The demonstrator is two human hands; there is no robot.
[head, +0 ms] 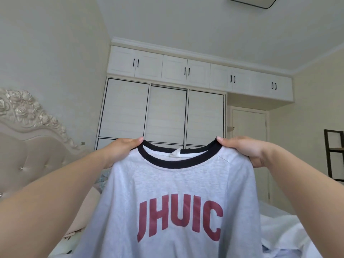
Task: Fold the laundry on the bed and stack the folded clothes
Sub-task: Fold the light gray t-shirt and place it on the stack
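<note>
A light grey T-shirt (178, 187) with a black collar and red letters across the chest hangs upright in front of me, its front facing me. My left hand (119, 151) grips its left shoulder beside the collar. At the other shoulder my right hand (245, 151) grips the cloth, thumb at the collar's edge. The shirt's lower part runs out of the frame at the bottom and hides most of the bed.
White crumpled laundry (286, 231) lies on the bed at the lower right. A padded headboard (28, 142) with carved flowers stands at the left. White wardrobes (165, 112) and a door (249, 142) fill the far wall. A dark shelf frame (333, 155) stands at the right edge.
</note>
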